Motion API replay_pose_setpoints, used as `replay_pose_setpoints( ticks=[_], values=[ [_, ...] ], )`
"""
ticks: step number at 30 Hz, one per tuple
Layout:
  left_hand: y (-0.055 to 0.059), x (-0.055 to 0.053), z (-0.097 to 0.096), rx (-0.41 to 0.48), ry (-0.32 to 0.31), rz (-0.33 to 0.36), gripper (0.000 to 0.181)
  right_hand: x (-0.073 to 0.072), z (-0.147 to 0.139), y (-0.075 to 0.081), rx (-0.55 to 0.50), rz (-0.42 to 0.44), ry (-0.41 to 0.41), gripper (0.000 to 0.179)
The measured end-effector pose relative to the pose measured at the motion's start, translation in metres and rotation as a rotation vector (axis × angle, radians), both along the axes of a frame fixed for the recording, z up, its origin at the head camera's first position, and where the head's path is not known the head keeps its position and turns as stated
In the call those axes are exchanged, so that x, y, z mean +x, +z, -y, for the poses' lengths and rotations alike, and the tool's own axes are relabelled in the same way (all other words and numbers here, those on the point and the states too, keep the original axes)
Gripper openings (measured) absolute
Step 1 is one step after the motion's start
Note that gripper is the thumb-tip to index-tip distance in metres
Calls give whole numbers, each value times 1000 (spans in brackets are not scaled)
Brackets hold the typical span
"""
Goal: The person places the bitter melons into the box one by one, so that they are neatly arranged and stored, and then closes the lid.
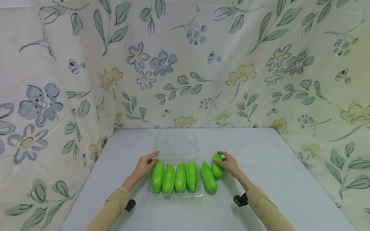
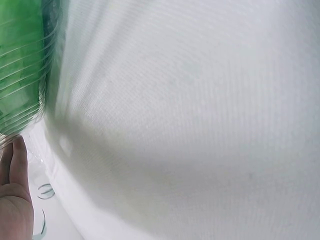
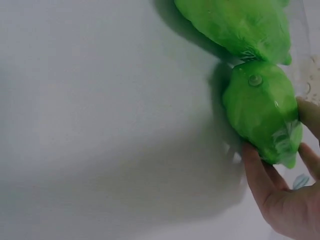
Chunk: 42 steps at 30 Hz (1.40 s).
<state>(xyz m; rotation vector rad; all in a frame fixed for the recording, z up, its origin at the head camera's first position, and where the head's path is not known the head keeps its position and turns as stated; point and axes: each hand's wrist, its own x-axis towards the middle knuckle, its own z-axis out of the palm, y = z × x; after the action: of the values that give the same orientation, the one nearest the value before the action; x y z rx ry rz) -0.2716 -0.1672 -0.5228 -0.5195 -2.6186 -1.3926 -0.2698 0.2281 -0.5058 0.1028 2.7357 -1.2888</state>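
Observation:
A clear plastic clamshell box lies on the table with its lid folded back. Several green bitter melons stand side by side in its tray. My left hand is at the box's back left corner, its fairly straight fingers touching the plastic wall; its thumb is out of the left wrist view. To the right of the box, my right hand grips a bitter melon between thumb and fingers. Another loose bitter melon lies between that one and the box.
A white table spreads around the box. Floral cloth hangs behind it and along both sides. A dark wrist camera sits by the right sleeve, another by the left.

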Motion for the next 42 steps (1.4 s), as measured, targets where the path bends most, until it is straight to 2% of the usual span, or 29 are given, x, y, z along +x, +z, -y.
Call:
replay_pose_setpoints(
  ticks=[6, 13, 24, 33, 37, 39, 42],
  values=[
    [-1, 2, 1, -8, 0, -8, 41, 7, -1, -4, -27, 7, -25, 61],
    [-2, 3, 1, -9, -3, -4, 41, 10, -5, 0, -82, -26, -36, 59],
    [-1, 1, 0, -20, 0, -29, 41, 1, -8, 17, -143, -13, -56, 60],
    [0, 0, 1, -10, -13, -17, 42, -6, -8, 26, -167, -15, -59, 61],
    [-2, 0, 2, 15, -25, -54, 41, -7, -6, 29, -202, -11, -56, 61],
    [-4, -1, 2, 22, -31, -96, 41, -7, -5, 31, -223, -8, -50, 61],
    [-4, 0, 3, 19, -30, -91, 40, -5, -2, 33, -254, -3, -43, 62]
  ],
)
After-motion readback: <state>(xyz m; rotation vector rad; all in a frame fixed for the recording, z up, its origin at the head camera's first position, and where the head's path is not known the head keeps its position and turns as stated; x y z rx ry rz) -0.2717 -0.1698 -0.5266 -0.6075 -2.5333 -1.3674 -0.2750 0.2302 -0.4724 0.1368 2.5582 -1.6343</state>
